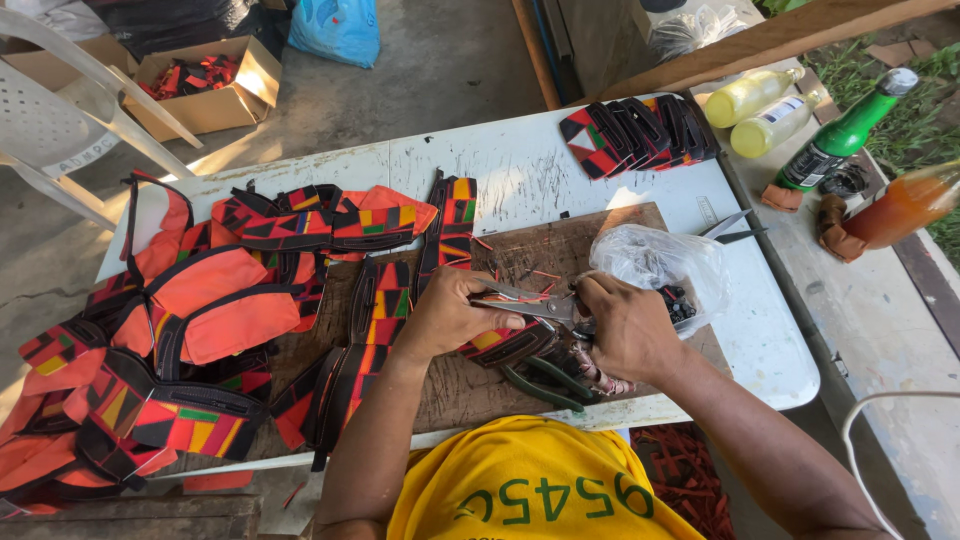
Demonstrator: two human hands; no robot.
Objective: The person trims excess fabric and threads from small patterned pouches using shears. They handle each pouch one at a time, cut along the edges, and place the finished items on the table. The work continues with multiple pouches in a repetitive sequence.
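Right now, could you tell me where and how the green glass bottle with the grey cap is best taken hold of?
Grip the green glass bottle with the grey cap around its wide lower body, below the narrowing neck, coming from the white table's side. It leans with its cap pointing away, and the orange bottle and two pale yellow bottles crowd its other sides.

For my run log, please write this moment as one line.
left hand: holds patterned strap | right hand: grip on pliers at strap | surface: wooden board | nearby: plastic bag
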